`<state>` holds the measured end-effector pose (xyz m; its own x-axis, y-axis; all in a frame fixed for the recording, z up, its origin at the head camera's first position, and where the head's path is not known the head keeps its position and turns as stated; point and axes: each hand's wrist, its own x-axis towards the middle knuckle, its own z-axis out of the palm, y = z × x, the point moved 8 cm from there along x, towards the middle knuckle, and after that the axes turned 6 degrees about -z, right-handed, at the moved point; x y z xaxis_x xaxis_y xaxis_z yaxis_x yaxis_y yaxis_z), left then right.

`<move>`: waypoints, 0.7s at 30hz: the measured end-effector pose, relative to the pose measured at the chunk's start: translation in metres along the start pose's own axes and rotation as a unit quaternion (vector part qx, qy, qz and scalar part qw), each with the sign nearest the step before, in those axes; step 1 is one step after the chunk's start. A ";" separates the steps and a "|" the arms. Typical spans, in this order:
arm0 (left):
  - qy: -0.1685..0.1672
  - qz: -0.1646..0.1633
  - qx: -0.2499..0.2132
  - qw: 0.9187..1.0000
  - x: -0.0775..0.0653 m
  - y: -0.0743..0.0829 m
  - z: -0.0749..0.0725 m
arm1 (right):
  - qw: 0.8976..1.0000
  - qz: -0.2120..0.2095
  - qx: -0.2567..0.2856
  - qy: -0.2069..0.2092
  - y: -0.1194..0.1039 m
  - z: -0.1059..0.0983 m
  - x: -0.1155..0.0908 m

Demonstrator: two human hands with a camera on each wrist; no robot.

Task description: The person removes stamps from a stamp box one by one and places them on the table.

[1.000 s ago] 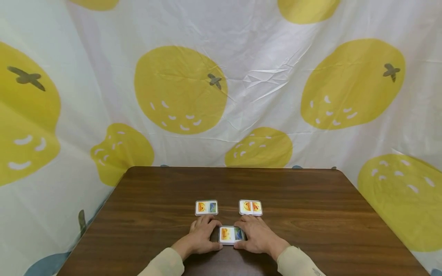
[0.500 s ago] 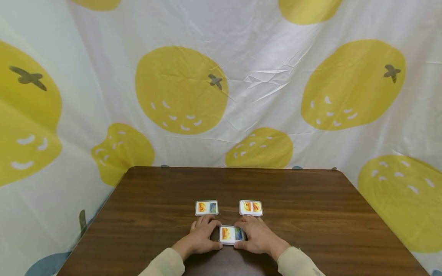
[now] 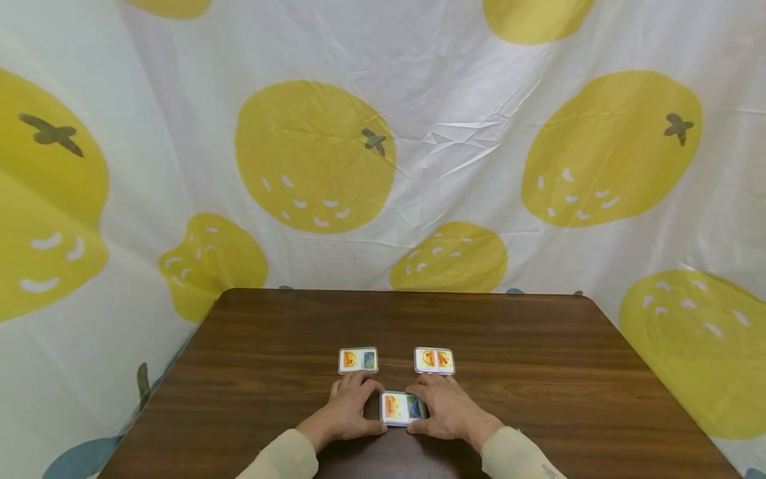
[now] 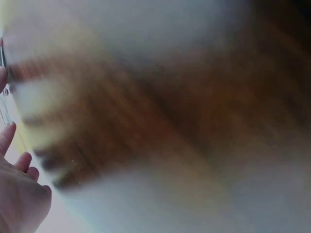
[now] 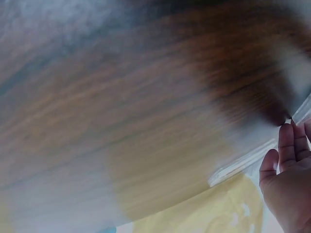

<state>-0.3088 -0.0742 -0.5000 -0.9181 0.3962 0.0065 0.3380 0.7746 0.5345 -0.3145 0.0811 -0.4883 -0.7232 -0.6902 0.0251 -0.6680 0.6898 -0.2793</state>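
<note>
The head view shows the left hand (image 3: 347,409) and right hand (image 3: 447,407) gripping opposite ends of the near card (image 3: 395,407) on the desk (image 3: 538,372), apparently steadying it, so the next move likely calls for even, level pressure from both.

Soft, fairly even light filled the head view, which was mostly sharp; creases in the fruit-print cloth (image 3: 461,136) shone white. Both wrist views were blurred and hazy, pale reflections smearing the brown surface (image 5: 146,97).
</note>
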 end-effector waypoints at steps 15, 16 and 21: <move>-0.045 -0.019 -0.055 0.997 0.000 -0.002 0.004 | 1.000 -0.005 0.006 0.006 0.001 0.001 -0.001; -0.044 -0.019 -0.056 0.997 0.000 -0.002 0.004 | 1.000 -0.007 0.003 0.006 0.000 0.001 -0.001; -0.037 -0.017 -0.055 0.998 -0.001 -0.002 0.004 | 1.000 -0.021 -0.014 0.010 -0.002 0.002 0.000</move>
<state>-0.3074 -0.0741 -0.5039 -0.9096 0.4089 -0.0738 0.2779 0.7307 0.6235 -0.3130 0.0793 -0.4895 -0.6982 -0.7137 0.0560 -0.7018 0.6669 -0.2505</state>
